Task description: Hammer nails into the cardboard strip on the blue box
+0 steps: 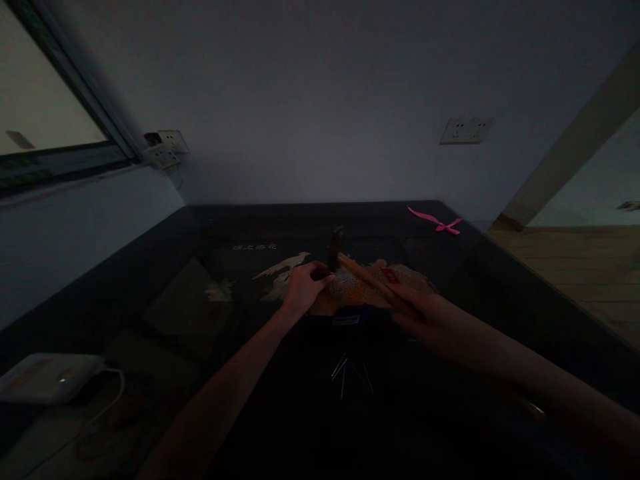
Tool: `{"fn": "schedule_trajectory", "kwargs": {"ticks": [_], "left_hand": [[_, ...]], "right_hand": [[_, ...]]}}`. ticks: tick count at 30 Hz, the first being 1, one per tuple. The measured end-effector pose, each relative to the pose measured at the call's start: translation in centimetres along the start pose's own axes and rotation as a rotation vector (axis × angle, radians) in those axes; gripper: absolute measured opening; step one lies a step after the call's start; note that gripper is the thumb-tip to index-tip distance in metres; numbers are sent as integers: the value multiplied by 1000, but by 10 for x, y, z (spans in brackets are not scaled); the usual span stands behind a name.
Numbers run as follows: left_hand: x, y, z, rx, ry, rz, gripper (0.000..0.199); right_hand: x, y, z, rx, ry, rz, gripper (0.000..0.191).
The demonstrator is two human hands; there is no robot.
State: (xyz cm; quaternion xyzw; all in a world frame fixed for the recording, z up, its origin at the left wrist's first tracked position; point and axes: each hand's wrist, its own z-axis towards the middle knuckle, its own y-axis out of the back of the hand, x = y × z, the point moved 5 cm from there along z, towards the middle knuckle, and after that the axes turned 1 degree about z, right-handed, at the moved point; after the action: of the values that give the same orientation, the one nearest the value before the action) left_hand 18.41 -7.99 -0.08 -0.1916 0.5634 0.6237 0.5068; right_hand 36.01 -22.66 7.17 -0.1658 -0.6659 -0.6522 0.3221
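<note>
My right hand (417,308) is wrapped round the wooden handle of a hammer (367,279). The hammer's dark head (334,250) stands just above the fingertips of my left hand (305,287). Those fingertips are pinched together at the left part of a speckled, orange-brown piece (355,290) on the dark table; what they hold is too small and dim to make out. A dark blue item with a pale label (346,320) lies at the near edge of the speckled piece. Several thin nails or pins (343,373) lie loose nearer to me.
A pink ribbon (443,225) lies at the table's back right corner. On the left is a white device (53,377) with a green light and a cable. Pale bird and flower designs (285,267) mark the table top (310,217). Wall sockets (467,131) are behind.
</note>
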Motion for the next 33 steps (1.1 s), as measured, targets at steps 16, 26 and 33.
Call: {"fn": "schedule_trajectory", "kwargs": {"ticks": [16,26,33], "left_hand": [[2,-1,1,-17,22,-67,22],[3,-2,1,-23,18,-87,22],[3,0,0,-41,40,-47,28]], "right_hand": [[0,-1,1,45,-18,-77,37],[2,-1,1,49,-9,-73,34],[6,1,0,42,40,-55,39]]}}
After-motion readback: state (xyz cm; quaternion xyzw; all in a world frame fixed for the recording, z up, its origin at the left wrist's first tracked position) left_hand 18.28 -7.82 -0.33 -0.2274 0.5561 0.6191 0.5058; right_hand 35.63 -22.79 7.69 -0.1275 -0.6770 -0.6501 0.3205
